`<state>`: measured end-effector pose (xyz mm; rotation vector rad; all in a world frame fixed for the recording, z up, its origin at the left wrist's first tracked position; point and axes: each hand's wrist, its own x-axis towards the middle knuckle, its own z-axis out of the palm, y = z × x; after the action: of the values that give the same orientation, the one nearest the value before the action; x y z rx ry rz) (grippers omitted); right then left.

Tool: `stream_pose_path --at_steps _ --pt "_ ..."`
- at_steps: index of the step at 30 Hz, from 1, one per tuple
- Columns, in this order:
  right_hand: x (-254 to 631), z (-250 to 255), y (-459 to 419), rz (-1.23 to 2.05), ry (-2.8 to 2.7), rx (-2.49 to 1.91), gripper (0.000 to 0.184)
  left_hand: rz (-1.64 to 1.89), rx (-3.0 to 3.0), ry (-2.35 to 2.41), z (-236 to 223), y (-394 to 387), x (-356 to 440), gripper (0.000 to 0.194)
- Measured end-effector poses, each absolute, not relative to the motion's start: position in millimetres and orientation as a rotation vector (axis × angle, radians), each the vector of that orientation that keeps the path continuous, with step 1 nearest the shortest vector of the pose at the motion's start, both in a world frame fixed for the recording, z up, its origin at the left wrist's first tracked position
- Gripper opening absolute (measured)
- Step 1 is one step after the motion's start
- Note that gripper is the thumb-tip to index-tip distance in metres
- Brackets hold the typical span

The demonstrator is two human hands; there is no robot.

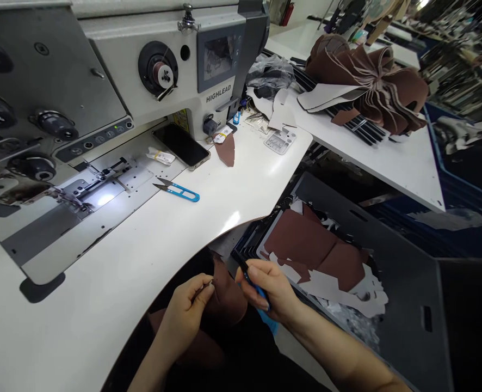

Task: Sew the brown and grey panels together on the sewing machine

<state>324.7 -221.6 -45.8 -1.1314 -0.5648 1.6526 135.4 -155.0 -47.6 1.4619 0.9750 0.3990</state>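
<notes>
My left hand [187,305] is closed in a pinch at the edge of a brown leather-like piece [227,296], which hangs over my lap below the table edge. Close by on its right, my right hand [271,288] is wrapped round blue-handled snips [261,293], their dark blades pointing up and to the left, apart from the piece. More brown material [202,348] lies on my lap under the left forearm. The fingers hide part of the snips and the edge being pinched.
A sewing machine [167,54] stands on the white table [143,239], with another pair of blue thread snips [178,189] and a phone [181,144] in front. A grey bin [404,272] at right holds brown and white scraps. Brown pieces [371,81] are bundled behind.
</notes>
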Motion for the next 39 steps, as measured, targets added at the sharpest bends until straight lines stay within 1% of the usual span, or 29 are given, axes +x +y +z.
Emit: stream_pose_path --at_steps 2,3,4,6,7,9,11,13,15,17,19,21,23,25,27,29,34,36,39 --pt "333.9 -43.0 -212.1 1.440 -0.880 -1.236 0.044 0.406 1.486 0.954 -45.5 -156.0 137.5 0.028" --pt "337.3 -42.1 -206.4 1.354 -1.058 -1.266 0.048 0.413 1.498 0.941 -44.3 -156.4 138.5 0.027" --pt "339.7 -41.7 -200.5 1.293 -1.222 -1.278 0.053 0.422 1.506 0.928 -43.3 -156.6 139.2 0.026" --pt "341.0 -42.4 -189.9 1.288 -1.492 -1.265 0.062 0.437 1.502 0.905 -42.5 -156.5 139.1 0.023" --pt "340.2 -43.1 -185.9 1.326 -1.589 -1.265 0.061 0.439 1.489 0.902 -42.9 -156.3 138.2 0.021" --pt "337.3 -43.2 -181.4 1.385 -1.691 -1.328 0.050 0.397 1.444 0.903 -45.1 -155.7 135.0 0.016" --pt "334.1 -40.2 -181.2 1.420 -1.705 -1.391 0.038 0.311 1.373 0.891 -48.0 -155.0 131.6 0.023" --pt "331.9 -34.3 -183.4 1.430 -1.682 -1.389 0.032 0.218 1.280 0.865 -50.0 -154.8 129.5 0.031" --pt "331.6 -28.4 -185.7 1.426 -1.685 -1.344 0.026 0.132 1.204 0.864 -50.6 -155.4 129.3 0.029" --pt "333.5 -25.5 -186.6 1.415 -1.678 -1.350 0.022 0.079 1.174 0.919 -50.6 -156.6 130.2 0.022" --pt "337.4 -27.0 -185.6 1.439 -1.600 -1.421 0.022 0.098 1.198 0.991 -51.0 -157.9 130.8 0.019" --pt "342.3 -31.6 -183.1 1.491 -1.476 -1.508 0.025 0.153 1.238 1.032 -52.5 -158.6 129.6 0.023" --pt "347.1 -35.6 -180.8 1.500 -1.425 -1.581 0.024 0.189 1.243 1.051 -54.5 -158.0 126.7 0.027" --pt "350.9 -35.4 -181.2 1.377 -1.514 -1.647 0.021 0.203 1.185 1.060 -56.3 -156.6 123.2 0.031" --pt "352.3 -30.1 -185.8 1.176 -1.622 -1.659 0.024 0.240 1.122 1.062 -57.4 -155.0 121.2 0.033" --pt "350.3 -22.3 -194.3 1.084 -1.651 -1.639 0.027 0.288 1.103 1.057 -57.3 -153.7 121.8 0.034" --pt "333.6 -18.6 -216.6 1.340 -1.614 -1.696 0.018 0.327 1.134 1.054 -50.0 -151.5 127.3 0.033" --pt "327.6 -25.3 -220.9 1.543 -1.490 -1.651 0.020 0.322 1.140 1.038 -46.5 -150.7 127.1 0.032" --pt "322.2 -35.1 -222.7 1.865 -1.216 -1.469 0.025 0.327 1.148 1.014 -44.8 -150.2 125.1 0.031"
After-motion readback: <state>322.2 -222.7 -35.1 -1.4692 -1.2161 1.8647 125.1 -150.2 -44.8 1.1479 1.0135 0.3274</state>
